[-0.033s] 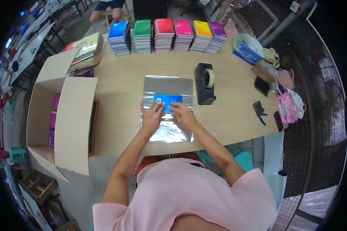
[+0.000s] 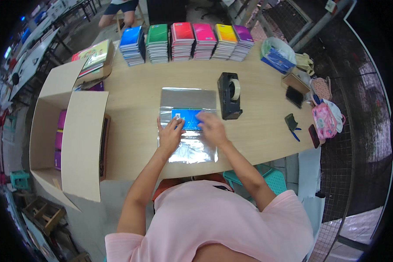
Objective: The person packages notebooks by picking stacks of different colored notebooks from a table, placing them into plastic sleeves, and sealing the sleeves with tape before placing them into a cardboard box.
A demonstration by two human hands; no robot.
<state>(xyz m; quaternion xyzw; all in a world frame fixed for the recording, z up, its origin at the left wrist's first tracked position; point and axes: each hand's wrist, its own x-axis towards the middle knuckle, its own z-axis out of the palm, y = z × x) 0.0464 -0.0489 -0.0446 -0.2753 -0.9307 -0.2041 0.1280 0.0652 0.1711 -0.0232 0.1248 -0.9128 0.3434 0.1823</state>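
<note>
A blue notebook lies on clear plastic film in the middle of the table. The film reaches out beyond the notebook on the far and near sides and glares in the light. My left hand rests with fingers apart on the film and the notebook's lower left corner. At the notebook's right end is my right hand, its fingers bent and smeared by motion. Whether they pinch the film cannot be made out. A black tape dispenser with a pale roll stands just to the right of the film.
Stacks of notebooks in several colours, among them a red stack, line the far edge. An open carton with purple packs stands at left. On the right are blue-handled cutters, a phone, a pink pouch and a bag-lined bin.
My right hand has shifted slightly right along the notebook's end and is now blurred. My left hand stays at the notebook's left corner. The whole view has shifted slightly.
</note>
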